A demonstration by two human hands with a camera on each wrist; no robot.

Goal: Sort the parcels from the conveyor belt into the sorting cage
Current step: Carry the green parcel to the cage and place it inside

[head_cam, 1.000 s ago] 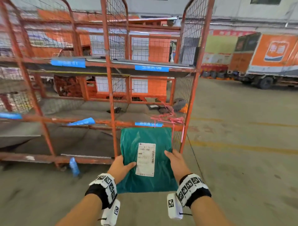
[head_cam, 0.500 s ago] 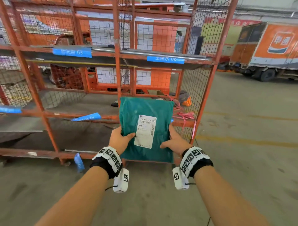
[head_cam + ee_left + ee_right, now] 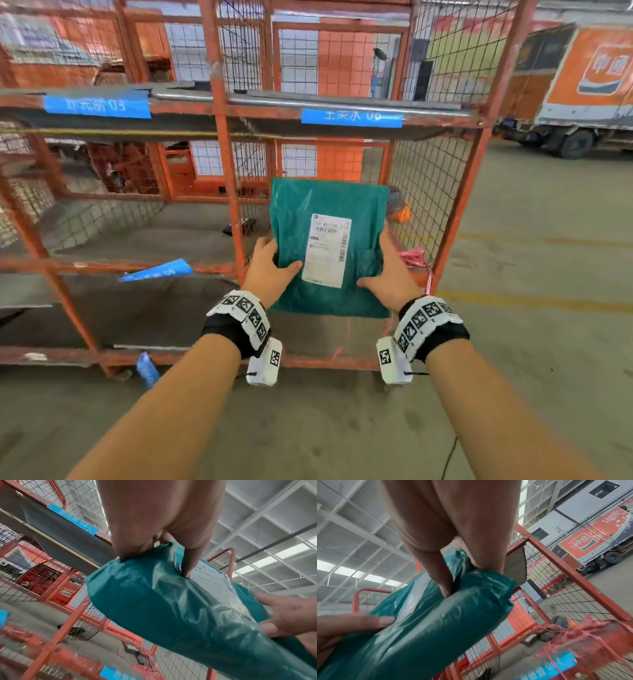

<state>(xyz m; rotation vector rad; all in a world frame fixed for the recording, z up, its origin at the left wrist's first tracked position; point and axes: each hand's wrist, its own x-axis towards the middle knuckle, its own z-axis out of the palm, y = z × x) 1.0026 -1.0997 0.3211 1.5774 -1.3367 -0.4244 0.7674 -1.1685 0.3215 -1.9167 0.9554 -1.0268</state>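
Observation:
A teal plastic parcel (image 3: 356, 212) with a white shipping label (image 3: 327, 250) is held flat in both hands in front of the orange sorting cage (image 3: 222, 144). My left hand (image 3: 270, 263) grips its left edge, thumb on top next to the label. My right hand (image 3: 385, 274) grips the right edge, thumb on top. The parcel's far end is level with the middle-right compartment under the blue tag (image 3: 351, 118). In the left wrist view the parcel (image 3: 180, 608) bulges under my thumb. The right wrist view shows the parcel (image 3: 436, 622) pinched the same way.
The cage has wire-mesh walls and grey shelf boards, with another blue tag (image 3: 97, 106) on the upper left. A few small parcels (image 3: 399, 210) lie at the back of the middle-right compartment, and pink string (image 3: 414, 257) hangs on its front rail. An orange truck (image 3: 582, 85) stands at the right.
Both hands have lifted the parcel up and forward, from the lower shelf level to the middle-right compartment's opening. I have come closer to the cage.

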